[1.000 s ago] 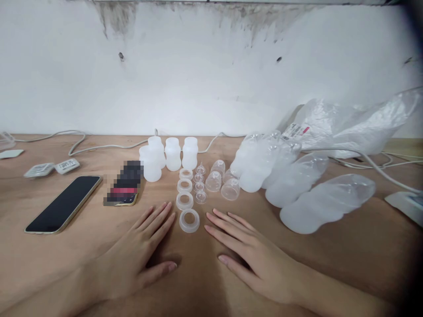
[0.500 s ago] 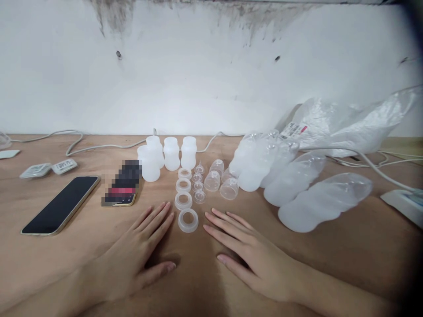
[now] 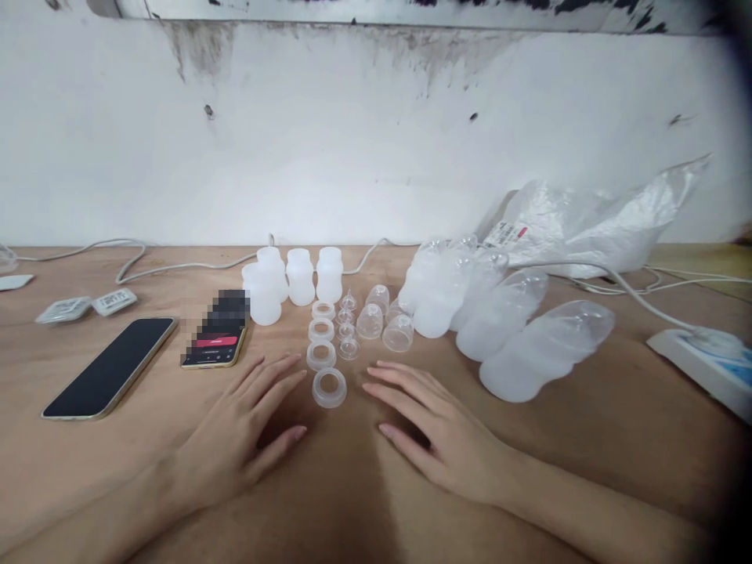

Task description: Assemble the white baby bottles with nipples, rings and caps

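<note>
Translucent rings point(image 3: 330, 401), 4 of them, lie flat in a column that runs away from me, starting between the fingertips of the 2 hands I'm watching; the nearest sits just beside the left index finger. The left hand point(image 3: 240, 427) and right hand point(image 3: 450, 427) are apart from each other, palms down, fingers loosely spread and a little bent, and both are free of any object; whether the fingertips press on the wooden table point(image 3: 341, 493) I can't tell from where I am. Right of the rings, beyond the right hand's fingertips, I have 4 small clear teats point(image 3: 348, 349) in a matching column, then a cluster of clear caps point(image 3: 398, 335), some partly hidden. Past the left hand's fingers, near the far end of the rings, 4 white bottles point(image 3: 301, 279) stand upright. Beyond the right hand, several capped bottles point(image 3: 511, 368) under clear domes look tilted to me, though the lens may account for that. Ahead of the left hand and to its left lies a black phone point(image 3: 110, 368); closer to its fingers is a second phone point(image 3: 216, 352), its screen partly blurred, and farther off are 2 labelled packets point(image 3: 115, 301). Out past the right hand I see a plastic bag point(image 3: 576, 231) and, nearer, a power strip point(image 3: 699, 368).
</note>
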`<control>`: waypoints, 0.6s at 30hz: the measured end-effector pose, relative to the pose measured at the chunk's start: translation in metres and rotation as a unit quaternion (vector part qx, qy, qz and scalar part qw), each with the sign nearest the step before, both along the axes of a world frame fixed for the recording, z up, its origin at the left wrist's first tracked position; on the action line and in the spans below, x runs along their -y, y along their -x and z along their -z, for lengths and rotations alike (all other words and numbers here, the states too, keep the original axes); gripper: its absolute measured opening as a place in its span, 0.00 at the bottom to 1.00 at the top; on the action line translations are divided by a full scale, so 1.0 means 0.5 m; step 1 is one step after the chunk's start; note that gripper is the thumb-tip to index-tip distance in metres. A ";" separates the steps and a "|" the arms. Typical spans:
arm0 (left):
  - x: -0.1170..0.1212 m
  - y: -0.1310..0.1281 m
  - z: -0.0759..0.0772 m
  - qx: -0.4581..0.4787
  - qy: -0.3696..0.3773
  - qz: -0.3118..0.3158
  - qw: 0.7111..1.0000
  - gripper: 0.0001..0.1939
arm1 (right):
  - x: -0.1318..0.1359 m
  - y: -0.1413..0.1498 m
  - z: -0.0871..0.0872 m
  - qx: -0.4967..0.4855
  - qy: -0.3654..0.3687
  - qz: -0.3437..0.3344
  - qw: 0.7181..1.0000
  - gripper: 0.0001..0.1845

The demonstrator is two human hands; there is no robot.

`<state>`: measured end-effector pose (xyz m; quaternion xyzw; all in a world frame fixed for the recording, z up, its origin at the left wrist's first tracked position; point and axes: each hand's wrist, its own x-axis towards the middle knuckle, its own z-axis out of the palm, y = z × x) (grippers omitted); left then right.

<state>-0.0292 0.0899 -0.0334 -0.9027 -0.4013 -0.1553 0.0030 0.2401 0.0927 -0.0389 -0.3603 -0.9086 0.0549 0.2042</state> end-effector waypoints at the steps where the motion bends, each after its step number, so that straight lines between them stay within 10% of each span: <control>1: -0.003 -0.005 -0.002 0.010 -0.015 0.007 1.000 0.22 | -0.004 0.002 0.000 -0.017 -0.017 0.011 1.000 0.19; 8: -0.035 -0.051 0.000 0.022 -0.105 0.076 0.991 0.12 | -0.062 0.046 -0.001 -0.067 -0.062 0.038 0.995 0.15; 18: -0.046 -0.051 0.010 0.060 -0.014 0.071 0.996 0.08 | -0.091 0.071 0.008 -0.108 0.000 0.070 0.992 0.22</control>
